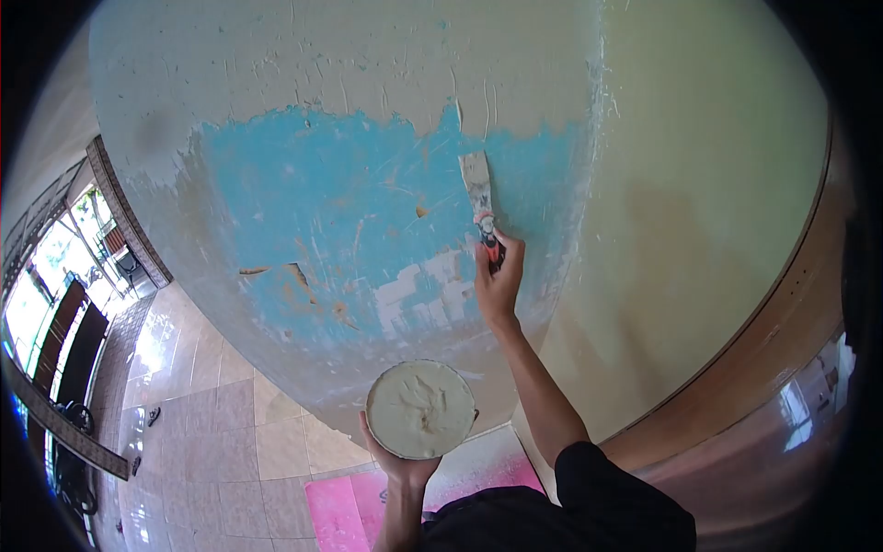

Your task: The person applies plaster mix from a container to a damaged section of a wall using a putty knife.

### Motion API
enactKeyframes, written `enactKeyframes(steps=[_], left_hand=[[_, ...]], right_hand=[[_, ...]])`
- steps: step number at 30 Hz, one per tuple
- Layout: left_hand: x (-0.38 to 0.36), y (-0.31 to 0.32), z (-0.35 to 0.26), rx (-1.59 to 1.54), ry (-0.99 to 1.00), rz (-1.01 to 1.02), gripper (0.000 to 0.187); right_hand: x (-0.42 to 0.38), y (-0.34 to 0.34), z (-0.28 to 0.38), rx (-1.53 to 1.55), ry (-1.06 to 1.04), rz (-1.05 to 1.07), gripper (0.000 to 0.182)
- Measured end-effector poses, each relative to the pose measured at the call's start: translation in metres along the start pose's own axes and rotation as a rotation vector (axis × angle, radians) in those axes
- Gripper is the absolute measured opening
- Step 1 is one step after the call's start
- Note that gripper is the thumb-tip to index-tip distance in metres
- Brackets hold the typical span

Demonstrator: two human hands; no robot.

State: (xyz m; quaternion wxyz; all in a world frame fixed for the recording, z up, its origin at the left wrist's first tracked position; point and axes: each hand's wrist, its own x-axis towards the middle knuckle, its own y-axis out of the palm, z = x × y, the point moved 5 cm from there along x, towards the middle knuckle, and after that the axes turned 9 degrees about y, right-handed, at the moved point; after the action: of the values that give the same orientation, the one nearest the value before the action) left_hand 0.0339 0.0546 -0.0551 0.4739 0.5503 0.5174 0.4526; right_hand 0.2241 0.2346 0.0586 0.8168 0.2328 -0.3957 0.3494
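At the blue patch, we find the right hand closed round the knife, blade up, long axis near upright, leaning slightly left; the left hand, fingers wide, cups the tub.

A person's right hand is reaching up in a closed grip, forearm slanting, while the left hand is spreading its fingers low, palm raised.
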Motion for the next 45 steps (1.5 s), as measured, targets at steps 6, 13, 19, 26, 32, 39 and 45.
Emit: enactKeyframes(steps=[6, 13, 19, 26, 32, 39, 45], left_hand=[[0.0, 0.004, 0.003, 0.067, -0.016, 0.032, 0.082], [0.002, -0.003, 0.007, -0.05, -0.032, -0.007, 0.081], [0.0, -0.002, 0.005, 0.063, -0.028, 0.04, 0.084], [-0.001, -0.003, 0.006, -0.018, -0.022, 0.009, 0.08], [-0.005, 0.003, 0.004, 0.042, -0.011, 0.013, 0.084], [-0.003, 0.001, 0.013, -0.053, -0.046, 0.021, 0.079], [-0.004, -0.01, 0.012, -0.027, -0.007, -0.012, 0.08]], right_hand=[[0.055, 0.0, 0.033, 0.126, -0.021, -0.038, 0.028], [0.009, 0.007, 0.008, -0.034, -0.012, 0.055, 0.03], [0.024, 0.003, 0.021, 0.149, 0.022, 0.051, 0.029], [0.038, 0.018, 0.031, 0.021, -0.048, 0.064, 0.03], [-0.017, 0.003, -0.003, 0.084, 0.02, 0.087, 0.031], [0.066, 0.015, 0.048, 0.085, -0.102, 0.025, 0.029], [-0.001, 0.008, 0.009, 0.002, -0.039, 0.105, 0.03]])
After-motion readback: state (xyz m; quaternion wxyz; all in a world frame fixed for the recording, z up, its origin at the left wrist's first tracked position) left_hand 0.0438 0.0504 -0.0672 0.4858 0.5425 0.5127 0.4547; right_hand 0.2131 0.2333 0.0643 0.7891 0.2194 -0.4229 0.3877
